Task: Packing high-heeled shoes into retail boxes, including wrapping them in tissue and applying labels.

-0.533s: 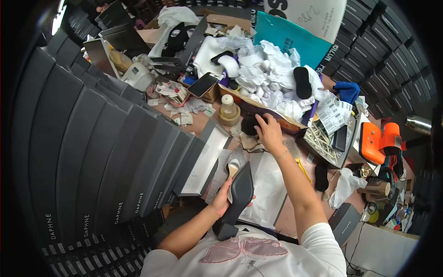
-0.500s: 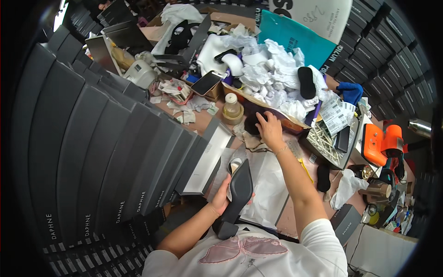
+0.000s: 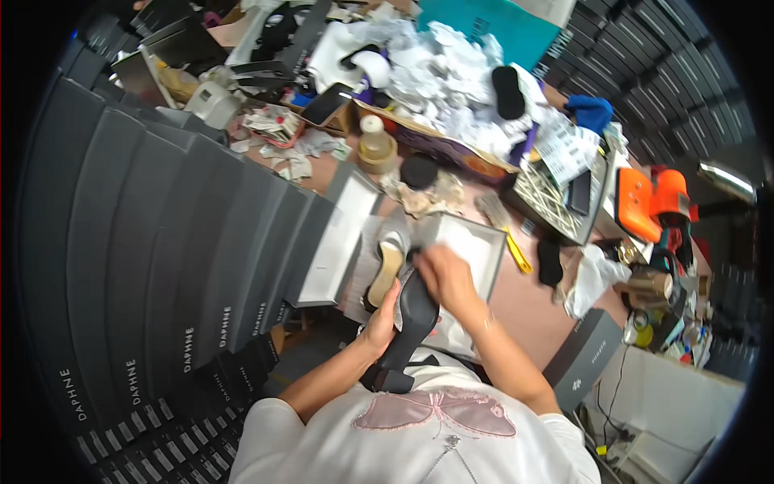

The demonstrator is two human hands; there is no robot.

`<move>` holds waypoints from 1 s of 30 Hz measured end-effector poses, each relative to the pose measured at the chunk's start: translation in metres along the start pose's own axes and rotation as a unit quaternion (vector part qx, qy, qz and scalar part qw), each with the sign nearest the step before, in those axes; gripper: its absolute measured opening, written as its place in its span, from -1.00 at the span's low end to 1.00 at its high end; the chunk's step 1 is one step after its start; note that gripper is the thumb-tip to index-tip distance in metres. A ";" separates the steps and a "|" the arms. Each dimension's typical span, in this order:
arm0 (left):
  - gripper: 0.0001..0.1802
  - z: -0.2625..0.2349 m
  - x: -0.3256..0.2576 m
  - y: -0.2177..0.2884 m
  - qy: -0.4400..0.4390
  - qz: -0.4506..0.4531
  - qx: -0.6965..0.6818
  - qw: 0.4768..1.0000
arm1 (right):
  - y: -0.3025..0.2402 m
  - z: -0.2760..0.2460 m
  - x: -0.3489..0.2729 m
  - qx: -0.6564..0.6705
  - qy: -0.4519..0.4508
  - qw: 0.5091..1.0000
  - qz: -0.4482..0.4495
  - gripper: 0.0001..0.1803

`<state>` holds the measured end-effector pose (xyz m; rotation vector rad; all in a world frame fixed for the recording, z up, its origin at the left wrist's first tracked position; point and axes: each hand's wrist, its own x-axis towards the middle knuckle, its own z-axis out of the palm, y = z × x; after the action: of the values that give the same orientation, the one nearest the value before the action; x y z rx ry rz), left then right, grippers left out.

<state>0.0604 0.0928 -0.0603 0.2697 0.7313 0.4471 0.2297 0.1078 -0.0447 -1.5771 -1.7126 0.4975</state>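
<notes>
A black high-heeled shoe (image 3: 409, 323) stands tilted, heel down; left hand (image 3: 383, 319) grips its side, right hand (image 3: 445, 276) clasps its toe

Bright, even light across the middle; strong fisheye bending and black corners at the rim; moving right hand (image 3: 445, 277) slightly blurred.

Stacked dark shoe boxes (image 3: 161, 242), crumpled white paper (image 3: 435, 73), orange tool (image 3: 649, 202), phone (image 3: 325, 103), bottle (image 3: 376, 145)
</notes>
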 end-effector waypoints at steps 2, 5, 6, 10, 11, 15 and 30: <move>-0.30 0.020 -0.006 -0.002 -0.021 -0.018 0.035 0.999 | -0.008 -0.021 -0.008 0.010 0.033 0.999 0.036 -0.87; -0.34 0.022 0.000 -0.003 0.045 0.081 0.071 0.993 | -0.060 -0.036 -0.068 0.040 -0.014 0.998 -0.039 -0.81; -0.35 0.025 -0.003 -0.005 0.041 0.099 0.120 0.987 | -0.055 -0.035 -0.066 0.031 0.019 0.999 -0.028 -0.82; -0.37 0.040 -0.016 0.002 -0.076 -0.022 0.079 0.994 | -0.034 -0.041 -0.042 -0.001 0.095 0.995 0.014 -0.83; -0.37 0.035 -0.013 0.004 -0.058 0.012 0.099 0.993 | -0.043 -0.041 -0.046 0.010 0.095 0.995 0.007 -0.82; -0.37 0.039 -0.013 -0.001 -0.021 0.016 0.045 0.999 | -0.050 -0.038 -0.059 -0.019 0.057 0.998 -0.020 -0.83; -0.27 -0.002 0.003 -0.001 0.019 0.008 -0.023 1.000 | -0.058 -0.025 -0.113 0.229 -0.201 0.952 -0.038 -0.69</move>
<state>0.0610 0.0938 -0.0638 0.2247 0.7561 0.4851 0.2051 -0.0156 -0.0164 -1.1202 -1.7709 1.1486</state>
